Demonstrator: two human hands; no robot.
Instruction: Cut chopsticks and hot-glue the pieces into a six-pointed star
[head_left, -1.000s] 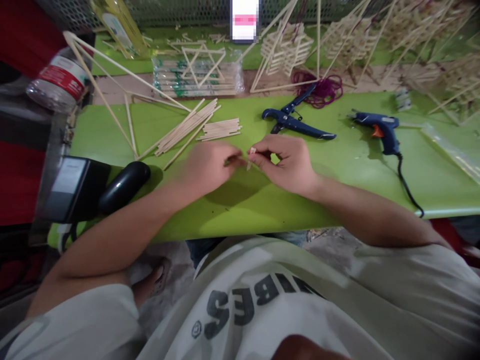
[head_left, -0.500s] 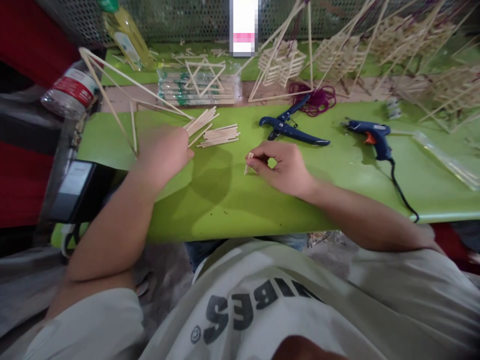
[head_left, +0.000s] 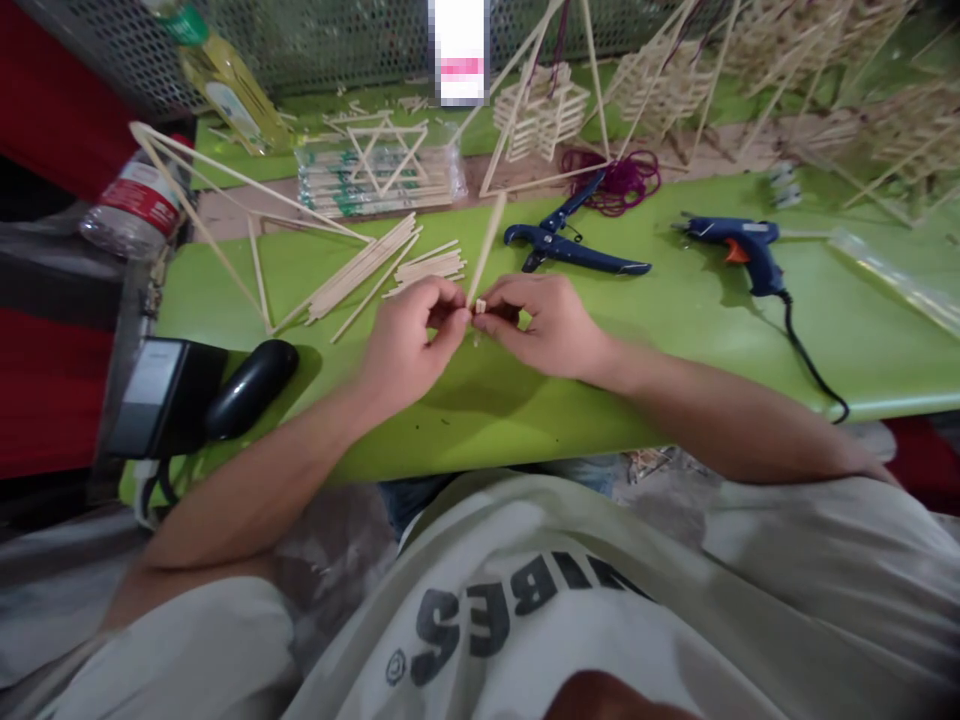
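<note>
1. A person's left hand (head_left: 409,335), in front and to the left of a blue cutter (head_left: 559,247), grips the lower end of a slim wooden stick (head_left: 489,240) between thumb and fingers.
2. The stick tilts upward, its blurred upper end just left of the cutter's head.
3. The right hand (head_left: 555,325), directly in front of the cutter, pinches small wooden pieces (head_left: 480,306); whether these touch the stick cannot be told.
4. Left of the cutter, short sticks (head_left: 431,266) lie bunched on a green surface (head_left: 450,430), with longer sticks (head_left: 364,268) farther out on that side.
5. A tangle of purple string (head_left: 626,182) sits just behind the cutter.
6. To the cutter's right, a blue glue gun (head_left: 739,240) with an orange trigger lies on its side, nozzle toward the tool.
7. Behind and well left of the cutter, a stick-built star (head_left: 388,130) rests on a clear plastic pack (head_left: 322,185) of sticks.
</note>
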